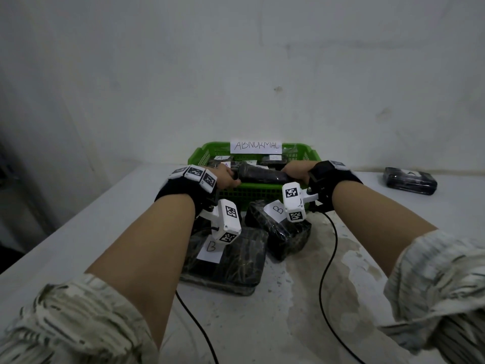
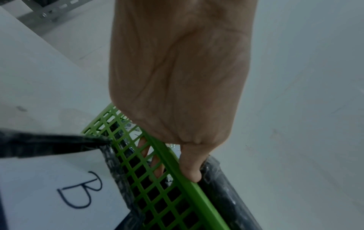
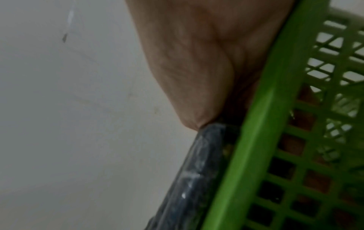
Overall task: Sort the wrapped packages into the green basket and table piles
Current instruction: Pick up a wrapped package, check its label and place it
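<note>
A long black wrapped package lies across the near rim of the green basket, which carries a paper sign reading ABNORMAL. My left hand grips the package's left end and my right hand grips its right end. In the left wrist view my thumb presses the package just over the basket rim, and my fingers show through the lattice. The right wrist view has my right hand meeting the package beside the rim.
Two black packages labelled B lie on the white table in front of the basket. One labelled A sits at the far right. Several packages lie inside the basket. Cables trail towards me. A wall stands behind.
</note>
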`<state>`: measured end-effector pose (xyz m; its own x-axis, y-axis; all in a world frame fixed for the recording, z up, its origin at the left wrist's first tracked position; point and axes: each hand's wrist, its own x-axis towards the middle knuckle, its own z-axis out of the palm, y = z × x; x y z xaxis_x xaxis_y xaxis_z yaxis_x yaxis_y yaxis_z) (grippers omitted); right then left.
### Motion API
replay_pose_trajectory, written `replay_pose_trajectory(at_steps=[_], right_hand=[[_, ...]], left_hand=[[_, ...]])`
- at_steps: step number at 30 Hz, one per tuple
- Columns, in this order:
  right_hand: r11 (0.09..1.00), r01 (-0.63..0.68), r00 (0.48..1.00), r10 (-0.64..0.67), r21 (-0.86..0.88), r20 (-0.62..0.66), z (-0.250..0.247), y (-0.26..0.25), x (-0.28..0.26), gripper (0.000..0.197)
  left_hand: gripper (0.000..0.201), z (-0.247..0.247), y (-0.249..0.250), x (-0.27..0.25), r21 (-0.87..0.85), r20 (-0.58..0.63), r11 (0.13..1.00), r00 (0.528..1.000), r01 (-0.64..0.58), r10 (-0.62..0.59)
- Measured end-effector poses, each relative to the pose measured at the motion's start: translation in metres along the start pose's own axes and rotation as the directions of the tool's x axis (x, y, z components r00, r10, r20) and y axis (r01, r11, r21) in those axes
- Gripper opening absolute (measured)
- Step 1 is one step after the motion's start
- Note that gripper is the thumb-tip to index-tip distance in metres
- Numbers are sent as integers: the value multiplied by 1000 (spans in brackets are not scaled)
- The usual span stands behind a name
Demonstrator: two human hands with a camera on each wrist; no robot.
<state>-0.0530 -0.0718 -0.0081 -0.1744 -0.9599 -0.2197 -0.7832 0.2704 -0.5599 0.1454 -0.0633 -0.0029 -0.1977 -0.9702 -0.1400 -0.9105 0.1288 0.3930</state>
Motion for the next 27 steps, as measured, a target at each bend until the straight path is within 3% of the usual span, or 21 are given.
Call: replay_pose_trajectory(at_steps=[2,4,8,11,13,16,18,21,23,27], right_hand=[[987,25,1000,-26,-156,-7,0,-1,-1,36],[959,69,998,-65,-276,21,1,-2,0,36],[956,128,992,-124,-266,32,6,0,5,34],[981,137,990,-130,-140,57,8,1,6,53],[970,171,984,-158,-173,83,6,4,7,58],[982,183,981,-179,-45,80,4,9,8,36],[975,220,972,-220,10,88,2,11,8,39],[966,246,958,-230,-82,169,2,10,6,35],[957,257,954,-228,-136,196,2,8,4,36],[940,250,952,-195,-232,236,3,6,2,39]], left_hand=[[25,1,-4,3,-37,8,999,1000,-8,9],[30,3,-7,7,-99,15,995,1000,-1,3],[48,4,-5,5,-149,106,985,989,-90,106],[45,0,0,-2,-141,224,977,957,-157,186],[44,-5,3,-5,11,262,986,952,-169,160],[51,-9,7,-9,228,232,965,970,-131,77],[51,-6,6,-6,207,239,969,967,-134,83],[46,5,5,-3,1,213,987,964,-160,156],[49,3,10,-7,-48,223,997,973,-55,64],[59,-5,10,-8,254,185,967,981,1,-50]])
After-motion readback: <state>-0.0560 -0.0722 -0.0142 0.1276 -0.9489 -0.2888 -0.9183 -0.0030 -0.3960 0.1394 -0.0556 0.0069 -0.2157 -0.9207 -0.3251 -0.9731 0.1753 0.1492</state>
